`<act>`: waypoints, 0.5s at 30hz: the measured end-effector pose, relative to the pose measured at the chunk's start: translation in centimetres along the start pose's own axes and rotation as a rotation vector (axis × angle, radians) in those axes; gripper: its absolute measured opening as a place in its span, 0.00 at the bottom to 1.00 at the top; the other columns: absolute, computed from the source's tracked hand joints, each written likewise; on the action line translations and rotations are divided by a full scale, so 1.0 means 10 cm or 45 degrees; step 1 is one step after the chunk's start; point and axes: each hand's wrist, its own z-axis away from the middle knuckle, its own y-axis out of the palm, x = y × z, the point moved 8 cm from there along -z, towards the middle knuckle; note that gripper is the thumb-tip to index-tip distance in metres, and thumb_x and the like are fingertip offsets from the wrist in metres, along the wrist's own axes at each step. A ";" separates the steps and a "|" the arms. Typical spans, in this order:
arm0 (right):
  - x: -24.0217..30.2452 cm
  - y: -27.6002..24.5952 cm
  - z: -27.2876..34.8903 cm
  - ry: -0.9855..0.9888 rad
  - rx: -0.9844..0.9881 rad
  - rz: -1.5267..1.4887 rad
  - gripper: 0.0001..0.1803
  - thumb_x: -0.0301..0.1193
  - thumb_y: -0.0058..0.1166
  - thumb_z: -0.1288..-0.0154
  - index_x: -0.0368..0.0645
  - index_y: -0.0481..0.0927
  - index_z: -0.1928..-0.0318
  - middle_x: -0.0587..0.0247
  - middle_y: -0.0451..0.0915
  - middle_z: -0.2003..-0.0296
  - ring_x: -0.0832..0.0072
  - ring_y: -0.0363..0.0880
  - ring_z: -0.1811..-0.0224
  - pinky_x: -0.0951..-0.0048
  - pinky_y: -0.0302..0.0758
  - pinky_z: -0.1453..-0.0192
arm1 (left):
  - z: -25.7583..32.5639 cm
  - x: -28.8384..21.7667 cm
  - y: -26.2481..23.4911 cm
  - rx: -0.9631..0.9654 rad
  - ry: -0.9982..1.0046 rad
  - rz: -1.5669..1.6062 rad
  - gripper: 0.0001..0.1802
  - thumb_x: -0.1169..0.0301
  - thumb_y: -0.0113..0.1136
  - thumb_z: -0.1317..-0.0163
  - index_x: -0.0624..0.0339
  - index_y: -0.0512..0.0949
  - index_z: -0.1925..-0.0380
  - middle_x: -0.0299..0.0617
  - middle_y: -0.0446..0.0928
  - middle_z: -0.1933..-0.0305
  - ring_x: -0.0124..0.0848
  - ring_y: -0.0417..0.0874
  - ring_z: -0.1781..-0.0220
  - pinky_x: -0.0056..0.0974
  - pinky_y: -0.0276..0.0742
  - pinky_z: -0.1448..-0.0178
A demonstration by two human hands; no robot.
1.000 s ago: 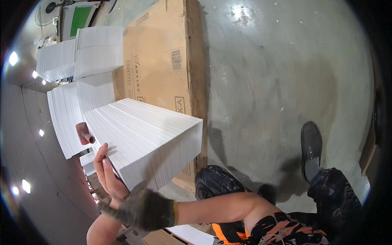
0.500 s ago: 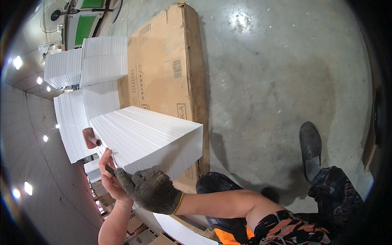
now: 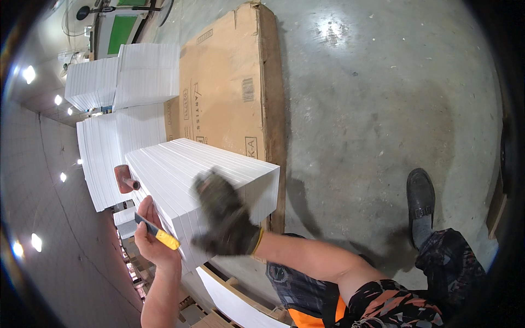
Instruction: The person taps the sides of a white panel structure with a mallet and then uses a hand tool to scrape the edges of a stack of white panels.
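Note:
My bare left hand (image 3: 153,249) is closed around a flat black-and-yellow tool (image 3: 165,238), whose exact kind I cannot make out. It is beside the left edge of a stack of white panels (image 3: 202,164). My right hand (image 3: 227,213), in a dark knit glove with a yellow cuff, hovers over the near end of that stack. Motion blurs it, but thumb and fingers look apart, with nothing visible in them. A mallet (image 3: 123,179) with a worn reddish head rests by the stack's left edge, beyond my left hand.
Beneath the panels lies a large flat cardboard carton (image 3: 219,87). More white panel stacks (image 3: 145,76) stand behind, to the left. Concrete floor (image 3: 361,126) extends along the right, near my shoe (image 3: 421,191). A wooden frame with a white board (image 3: 235,295) sits at the bottom.
My right hand has moved right, away from my left hand, onto the near part of the stack. The tool's yellow end now shows in my left hand.

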 end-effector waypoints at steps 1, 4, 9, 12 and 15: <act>0.18 0.21 0.08 -0.108 0.230 -0.104 0.47 0.54 0.54 0.37 0.32 0.59 0.29 0.37 0.60 0.31 0.48 0.57 0.27 0.54 0.52 0.23 | 0.00 0.05 -0.01 0.009 -0.043 0.076 0.31 0.61 0.37 0.32 0.74 0.69 0.38 0.55 0.70 0.34 0.40 0.67 0.28 0.42 0.54 0.21; 0.75 0.52 0.40 -0.575 0.409 -0.555 0.35 0.44 0.50 0.34 0.38 0.65 0.31 0.47 0.63 0.31 0.51 0.58 0.26 0.53 0.55 0.22 | -0.03 0.11 -0.08 0.064 -0.026 0.174 0.30 0.60 0.38 0.32 0.73 0.70 0.39 0.55 0.71 0.35 0.40 0.69 0.29 0.42 0.58 0.23; 0.31 0.04 0.10 -0.548 -0.220 0.140 0.34 0.47 0.49 0.36 0.42 0.68 0.34 0.50 0.66 0.33 0.51 0.62 0.29 0.49 0.57 0.24 | 0.02 0.07 0.07 -0.038 -0.114 0.091 0.30 0.62 0.41 0.34 0.77 0.69 0.40 0.56 0.72 0.38 0.41 0.71 0.34 0.43 0.61 0.28; 0.06 -0.07 0.19 -0.556 -0.283 0.232 0.37 0.46 0.54 0.41 0.37 0.69 0.36 0.44 0.67 0.36 0.43 0.63 0.31 0.47 0.58 0.25 | -0.02 0.07 -0.02 0.043 -0.053 0.075 0.24 0.63 0.43 0.33 0.75 0.78 0.54 0.53 0.74 0.40 0.38 0.73 0.36 0.42 0.65 0.31; -0.73 -0.29 0.53 -0.168 -0.254 0.430 0.35 0.43 0.51 0.36 0.35 0.66 0.35 0.39 0.64 0.35 0.43 0.60 0.30 0.47 0.57 0.25 | -0.02 -0.02 0.02 0.011 0.007 -0.134 0.21 0.63 0.43 0.33 0.72 0.79 0.61 0.47 0.79 0.47 0.28 0.75 0.51 0.33 0.68 0.45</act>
